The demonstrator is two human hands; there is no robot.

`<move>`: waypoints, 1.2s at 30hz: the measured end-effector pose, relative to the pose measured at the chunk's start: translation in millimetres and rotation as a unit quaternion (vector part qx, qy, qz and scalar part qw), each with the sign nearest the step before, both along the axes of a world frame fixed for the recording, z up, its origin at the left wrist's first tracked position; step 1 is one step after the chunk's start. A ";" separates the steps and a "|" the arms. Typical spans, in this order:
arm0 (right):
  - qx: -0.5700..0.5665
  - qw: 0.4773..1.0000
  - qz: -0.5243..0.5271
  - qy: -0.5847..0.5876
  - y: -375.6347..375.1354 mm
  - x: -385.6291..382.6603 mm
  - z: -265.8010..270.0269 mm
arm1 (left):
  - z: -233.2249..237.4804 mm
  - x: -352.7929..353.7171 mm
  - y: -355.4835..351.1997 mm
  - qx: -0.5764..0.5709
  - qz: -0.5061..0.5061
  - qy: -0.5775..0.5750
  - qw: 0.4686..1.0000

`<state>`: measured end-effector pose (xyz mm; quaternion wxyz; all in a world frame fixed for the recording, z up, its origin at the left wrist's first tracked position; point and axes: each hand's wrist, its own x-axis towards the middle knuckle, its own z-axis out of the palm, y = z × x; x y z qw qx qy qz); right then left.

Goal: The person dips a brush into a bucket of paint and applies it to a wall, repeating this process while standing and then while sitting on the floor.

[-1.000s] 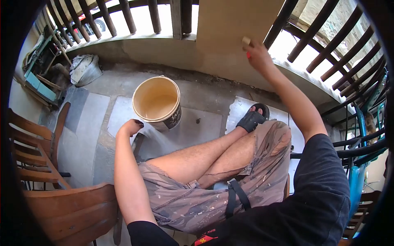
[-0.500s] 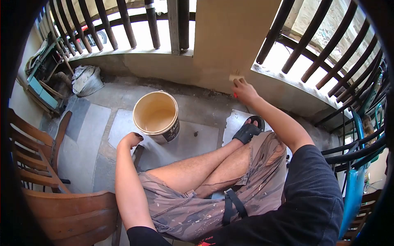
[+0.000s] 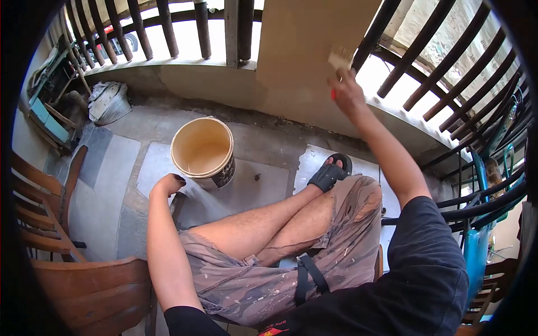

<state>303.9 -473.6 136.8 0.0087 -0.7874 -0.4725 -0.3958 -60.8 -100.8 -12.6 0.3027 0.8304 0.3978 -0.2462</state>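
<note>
My right hand (image 3: 348, 95) is wrapped round a paintbrush (image 3: 341, 60) with pale bristles pointing up; a bit of red shows beside the fingers. The bristles overlap the tan wall pillar (image 3: 308, 56) near its right edge, beside the window bars. My left hand (image 3: 165, 185) hangs bent at the wrist just left of a paint bucket (image 3: 221, 178), with something dark at its fingertips and the other fingers hidden. The bucket stands upright on the floor, its inside coated in cream-coloured paint.
Dark bars (image 3: 414, 67) line the low wall on both sides of the pillar. A wooden chair (image 3: 89, 285) stands at my left. A crumpled white sack (image 3: 109, 102) sits in the far left corner. Blue and black metal frames (image 3: 476, 235) crowd my right side.
My right hand has moved the paintbrush up the wall and slightly right, from low on the pillar to beside the bars. The view has shifted a little; my left hand stays by the bucket.
</note>
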 end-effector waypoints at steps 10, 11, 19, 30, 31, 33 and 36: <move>-0.188 0.962 0.022 0.196 22.1 -14.0 -83.7 | 0.8 0.8 -2.1 0.003 0.005 -0.013 1.000; -0.166 0.968 0.023 0.187 29.1 -13.9 -68.7 | 3.5 0.8 -3.5 0.011 -0.004 -0.006 1.000; 0.053 0.996 0.068 0.012 54.0 -35.5 87.1 | -25.6 -0.6 19.4 0.027 -0.078 -0.009 0.997; -0.149 0.978 0.073 0.129 70.5 -30.8 -18.4 | -17.5 -7.1 17.1 -0.002 -0.062 -0.035 0.997; -0.113 0.986 0.084 0.093 75.8 -32.6 -1.3 | -11.2 -6.5 12.7 -0.005 -0.055 -0.038 0.998; -0.054 0.993 0.093 0.041 87.1 -29.7 34.4 | -7.4 -3.9 10.1 0.000 -0.059 -0.026 0.998; 0.005 0.995 0.094 -0.042 109.2 -31.9 101.7 | 1.7 3.2 1.3 0.012 -0.045 -0.006 0.999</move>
